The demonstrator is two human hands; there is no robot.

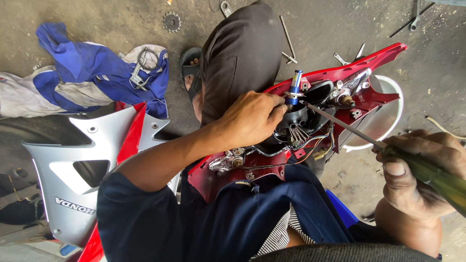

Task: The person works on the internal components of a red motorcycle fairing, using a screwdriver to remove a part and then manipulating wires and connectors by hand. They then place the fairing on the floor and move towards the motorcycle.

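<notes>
Concrete floor (97,19) below; our left hand (250,119) pinches the blue bulb (294,87), right hand (417,170) grips the screwdriver (340,123), best kept square to the red panel (369,63).

Top: dark navy blue shirt, sleeve pushed up above the elbow, forearm bare.
Under layer: striped black-and-white fabric showing at the waist.
Trousers: dark brown cloth over the raised knee.
Footwear: dark open sandal, toes bare.
Hands: bare, ungloved.

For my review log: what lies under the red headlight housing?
The red headlight housing rests on the person's lap; beyond it a white bucket shows. The rest beneath is hidden.
</notes>
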